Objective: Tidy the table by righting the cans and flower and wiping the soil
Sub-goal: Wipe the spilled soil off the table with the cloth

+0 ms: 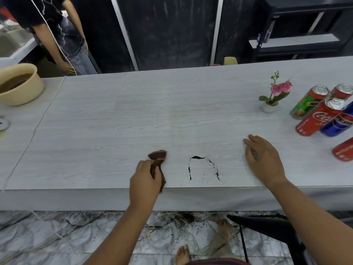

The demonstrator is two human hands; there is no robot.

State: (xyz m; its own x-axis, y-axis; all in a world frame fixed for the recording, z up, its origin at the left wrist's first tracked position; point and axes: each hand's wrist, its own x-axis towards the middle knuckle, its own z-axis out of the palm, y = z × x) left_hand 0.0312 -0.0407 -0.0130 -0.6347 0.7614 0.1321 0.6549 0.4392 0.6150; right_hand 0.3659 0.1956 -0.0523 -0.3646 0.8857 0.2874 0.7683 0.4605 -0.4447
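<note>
A: Table (133,111): pale grey wood-grain laminate, long and flat. Soil?

B: Soil (203,167) lies near the front edge as a thin, grainy black arch outline, thickest at its top. More dark crumbs are scattered on the marbled floor (57,226) below.

A: Hands?

B: Left hand (146,180), grip clamped on a crumpled brown cloth (158,159), just left of the soil at the table edge. Right hand (265,159) rests flat, fingers spread and holding nothing, to the right of the soil.

A: Cans, flower?

B: Far right. Slim glossy cylinders standing upright: green can (305,104), red cola can (319,119), blue can (336,125), others partly cut off. Pink flower (280,88) stands upright in a small round white pot (269,108), beside the cans.

A: Left end?

B: Beige round bowl (21,88), brown contents.
</note>
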